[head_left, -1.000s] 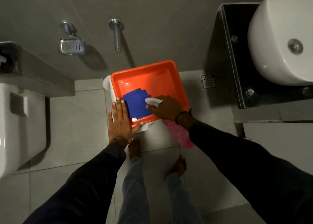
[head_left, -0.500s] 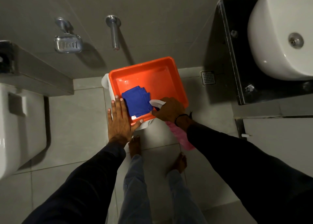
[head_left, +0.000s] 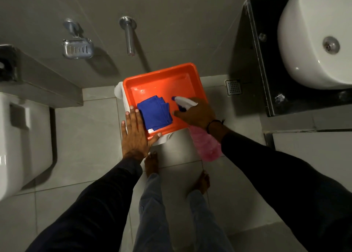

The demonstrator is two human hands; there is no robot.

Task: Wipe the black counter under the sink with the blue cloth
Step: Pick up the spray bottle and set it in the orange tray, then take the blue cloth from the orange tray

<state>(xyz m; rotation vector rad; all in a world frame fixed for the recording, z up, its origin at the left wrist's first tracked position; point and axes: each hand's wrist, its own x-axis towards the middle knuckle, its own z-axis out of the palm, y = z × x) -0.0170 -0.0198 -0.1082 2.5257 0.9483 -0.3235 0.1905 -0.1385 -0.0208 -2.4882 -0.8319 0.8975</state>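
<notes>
The folded blue cloth (head_left: 155,114) is carried in the orange rectangular plastic tray (head_left: 162,80), which is supported on a white container (head_left: 122,92).

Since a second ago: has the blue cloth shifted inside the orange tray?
No. The blue cloth lies in the same near-left corner of the orange tray, beside the left hand.

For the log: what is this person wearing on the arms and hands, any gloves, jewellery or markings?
Both arms are covered by long, plain dark sleeves reaching the wrists, with no visible logos or markings. The left hand and right hand are bare, without gloves. A thin black band circles the right wrist just above the sleeve cuff. No rings or a watch can be made out.
</notes>
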